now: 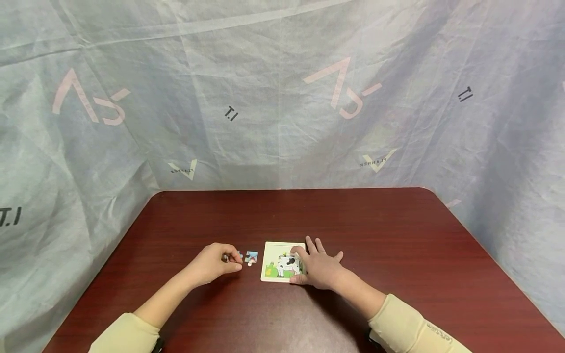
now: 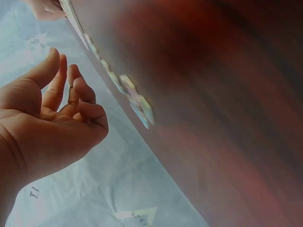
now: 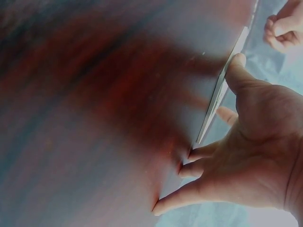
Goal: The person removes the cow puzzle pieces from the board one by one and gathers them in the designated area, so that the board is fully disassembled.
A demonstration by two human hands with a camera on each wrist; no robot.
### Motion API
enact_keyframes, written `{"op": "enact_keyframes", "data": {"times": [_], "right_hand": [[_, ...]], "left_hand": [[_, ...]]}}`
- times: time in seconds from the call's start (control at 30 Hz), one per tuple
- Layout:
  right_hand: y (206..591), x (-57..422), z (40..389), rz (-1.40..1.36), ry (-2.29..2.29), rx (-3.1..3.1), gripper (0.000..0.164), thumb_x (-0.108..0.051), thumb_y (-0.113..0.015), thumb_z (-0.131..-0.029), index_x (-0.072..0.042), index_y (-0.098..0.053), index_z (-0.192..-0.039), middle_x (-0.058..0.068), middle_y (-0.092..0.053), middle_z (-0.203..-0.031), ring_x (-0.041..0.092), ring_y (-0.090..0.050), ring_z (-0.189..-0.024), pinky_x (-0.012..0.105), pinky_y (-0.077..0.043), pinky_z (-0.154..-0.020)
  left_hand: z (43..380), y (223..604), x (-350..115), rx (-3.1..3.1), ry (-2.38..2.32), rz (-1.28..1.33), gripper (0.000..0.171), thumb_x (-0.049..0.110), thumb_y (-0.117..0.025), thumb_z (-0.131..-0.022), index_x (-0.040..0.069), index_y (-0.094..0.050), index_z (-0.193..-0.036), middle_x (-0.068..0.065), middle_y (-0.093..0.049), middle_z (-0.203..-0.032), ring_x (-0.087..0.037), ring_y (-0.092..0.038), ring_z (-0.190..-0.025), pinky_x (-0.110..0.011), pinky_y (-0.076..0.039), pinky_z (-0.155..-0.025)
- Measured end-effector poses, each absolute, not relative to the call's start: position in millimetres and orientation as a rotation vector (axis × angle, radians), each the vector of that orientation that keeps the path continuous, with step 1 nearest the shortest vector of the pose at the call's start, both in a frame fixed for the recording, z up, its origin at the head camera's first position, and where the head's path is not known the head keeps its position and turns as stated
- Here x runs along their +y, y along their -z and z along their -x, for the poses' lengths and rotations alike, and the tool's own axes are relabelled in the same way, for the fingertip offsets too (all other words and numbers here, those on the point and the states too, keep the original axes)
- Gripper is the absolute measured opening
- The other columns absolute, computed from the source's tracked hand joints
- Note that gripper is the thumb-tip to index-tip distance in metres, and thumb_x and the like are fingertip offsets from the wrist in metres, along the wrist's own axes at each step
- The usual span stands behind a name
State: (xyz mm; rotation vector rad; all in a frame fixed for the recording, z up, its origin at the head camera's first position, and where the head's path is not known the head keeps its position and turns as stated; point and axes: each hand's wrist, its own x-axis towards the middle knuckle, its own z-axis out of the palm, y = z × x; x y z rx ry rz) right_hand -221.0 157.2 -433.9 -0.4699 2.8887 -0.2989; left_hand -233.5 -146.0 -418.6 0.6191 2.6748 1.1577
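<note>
A square wooden puzzle board with a cow picture lies on the table, its right part covered by my right hand. That hand's thumb and index finger rest on the board, while the other fingers spread out on the tabletop beside it. In the right wrist view the thumb lies on the thin board. Left of the board is a small blue puzzle piece. My left hand hovers by more pieces, partly hiding them. Its fingers are loosely bent with nothing between them, near several puzzle pieces in the left wrist view.
The dark red wooden table has rounded far corners. Grey printed sheeting hangs behind it and along both sides.
</note>
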Motion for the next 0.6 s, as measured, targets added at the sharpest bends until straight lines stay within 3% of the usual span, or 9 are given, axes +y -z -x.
{"op": "enact_keyframes", "data": {"times": [0.23,0.6], "right_hand": [[433.3,158.2,220.3,0.473,0.33,2.88,0.058,-0.057,-0.07,-0.087,-0.028,-0.044,-0.13,0.023,-0.02,-0.163,0.043,-0.02,-0.15,0.087,-0.025,-0.09],[435.0,155.8,220.0,0.469,0.341,2.891,0.057,-0.058,-0.071,-0.085,-0.027,-0.046,-0.126,0.024,-0.023,-0.162,0.045,-0.023,-0.148,0.087,-0.026,-0.088]], "left_hand": [[238.8,414.6,-121.1,2.693,-1.139,-0.667,0.009,0.01,-0.078,-0.088,0.015,-0.072,-0.085,0.006,-0.062,-0.08,-0.017,-0.053,-0.068,-0.027,-0.043,-0.059],[250.0,417.2,-80.2,2.633,-1.122,-0.702,0.009,0.006,-0.078,-0.087,0.011,-0.071,-0.084,0.005,-0.061,-0.076,-0.012,-0.05,-0.066,-0.029,-0.043,-0.06]]}}
